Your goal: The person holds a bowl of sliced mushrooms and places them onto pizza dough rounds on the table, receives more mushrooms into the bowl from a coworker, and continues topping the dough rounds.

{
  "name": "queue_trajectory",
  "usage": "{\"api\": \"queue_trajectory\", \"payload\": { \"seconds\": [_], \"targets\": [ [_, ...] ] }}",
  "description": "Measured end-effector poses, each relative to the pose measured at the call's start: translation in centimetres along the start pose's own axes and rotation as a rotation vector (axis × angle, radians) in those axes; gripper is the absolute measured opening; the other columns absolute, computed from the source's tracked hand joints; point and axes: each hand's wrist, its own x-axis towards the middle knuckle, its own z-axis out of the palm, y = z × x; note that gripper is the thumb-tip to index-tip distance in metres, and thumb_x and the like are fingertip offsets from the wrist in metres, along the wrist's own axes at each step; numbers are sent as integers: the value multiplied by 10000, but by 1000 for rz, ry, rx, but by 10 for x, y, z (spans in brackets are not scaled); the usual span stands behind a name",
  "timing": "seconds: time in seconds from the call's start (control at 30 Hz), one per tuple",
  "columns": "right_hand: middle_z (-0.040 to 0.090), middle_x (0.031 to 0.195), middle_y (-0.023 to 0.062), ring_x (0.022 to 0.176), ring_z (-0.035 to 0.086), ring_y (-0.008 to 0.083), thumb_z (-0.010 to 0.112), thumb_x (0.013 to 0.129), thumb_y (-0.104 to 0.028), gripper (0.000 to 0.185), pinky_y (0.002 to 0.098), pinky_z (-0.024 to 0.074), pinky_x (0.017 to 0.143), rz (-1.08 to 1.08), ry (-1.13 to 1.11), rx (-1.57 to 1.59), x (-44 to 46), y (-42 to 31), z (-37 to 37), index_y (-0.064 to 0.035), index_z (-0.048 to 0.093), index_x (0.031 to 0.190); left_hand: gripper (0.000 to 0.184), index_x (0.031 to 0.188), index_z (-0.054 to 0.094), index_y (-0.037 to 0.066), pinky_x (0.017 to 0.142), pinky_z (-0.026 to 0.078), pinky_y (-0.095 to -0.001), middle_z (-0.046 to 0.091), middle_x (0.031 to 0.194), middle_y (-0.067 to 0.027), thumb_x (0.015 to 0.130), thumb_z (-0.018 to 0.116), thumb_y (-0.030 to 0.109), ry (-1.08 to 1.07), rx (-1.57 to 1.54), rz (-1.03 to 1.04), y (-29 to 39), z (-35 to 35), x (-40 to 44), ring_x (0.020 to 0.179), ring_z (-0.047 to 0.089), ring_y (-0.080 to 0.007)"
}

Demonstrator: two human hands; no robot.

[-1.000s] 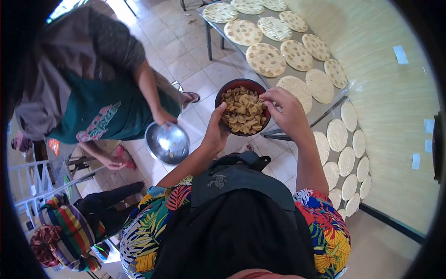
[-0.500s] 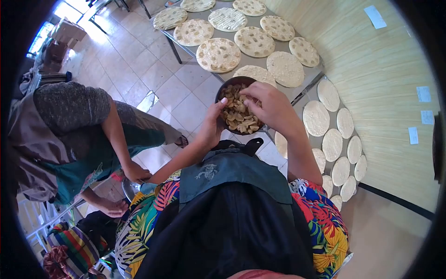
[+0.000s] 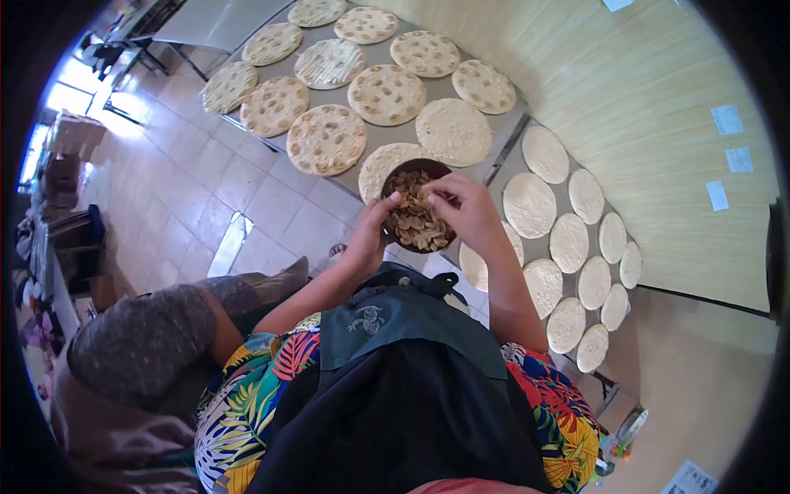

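My left hand (image 3: 368, 236) grips the side of a dark round bowl (image 3: 431, 166), its thumb over the rim. Inside are many brown sliced mushrooms (image 3: 418, 226). The fingers of my right hand (image 3: 462, 207) are pinched together over the bowl's right side, at the mushroom slices; what is between the fingertips is small and partly hidden. Just beyond the bowl, a pale round pizza base (image 3: 387, 162) lies on the table, partly covered by the bowl. Behind it is a base dotted with brown round pieces (image 3: 327, 140).
A grey table (image 3: 504, 132) carries several round bases, many with toppings. A second table (image 3: 527, 247) on my right holds plain-looking ones along the wall (image 3: 650, 107). Close on my left is another person in a grey sleeve (image 3: 144, 337). Tiled floor (image 3: 189, 181) lies left of the tables.
My view has turned, so the tables sit further left and lower. The bowl stays in my left hand, my right hand over it. The person on the left appears lower, their hands out of sight.
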Motion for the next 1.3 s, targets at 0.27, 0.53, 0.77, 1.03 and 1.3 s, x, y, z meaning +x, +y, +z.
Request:
{"api": "queue_trajectory", "payload": {
  "seconds": [0.27,0.53,0.77,1.03,1.3],
  "targets": [
    [639,825,70,713,597,118,617,833,-59,160,240,498,642,365,102,797,36,21,-28,26,634,968,535,1114,435,35,853,433,-367,517,1087,-96,800,605,434,-13,-20,-54,32,0,37,1023,520,-192],
    [634,829,61,696,595,123,584,852,-60,175,246,504,663,419,172,861,74,40,-50,19,625,1003,512,1202,451,47,834,464,-327,563,1131,-77,821,586,363,20,-141,24,61,-29,45,1018,559,-176],
    [618,764,60,635,576,117,598,833,-53,189,236,494,614,423,383,334,160,154,-121,40,614,996,493,1235,443,38,909,432,-350,568,1145,-93,834,563,300,41,-155,-11,70,-64,47,1067,543,-209],
    [640,721,157,651,630,245,606,748,-91,147,349,504,606,333,377,-592,280,285,-165,-12,654,862,595,1267,418,-1,982,378,-378,523,1243,-120,808,567,347,123,-251,-60,49,-58,42,1118,517,-237],
    [618,792,195,823,596,338,557,735,-62,81,412,473,719,58,341,-1104,297,294,-154,-29,615,690,654,1312,370,27,990,378,-421,482,1280,-146,780,569,350,160,-208,-34,35,-43,56,1153,484,-293]
  ]
}}
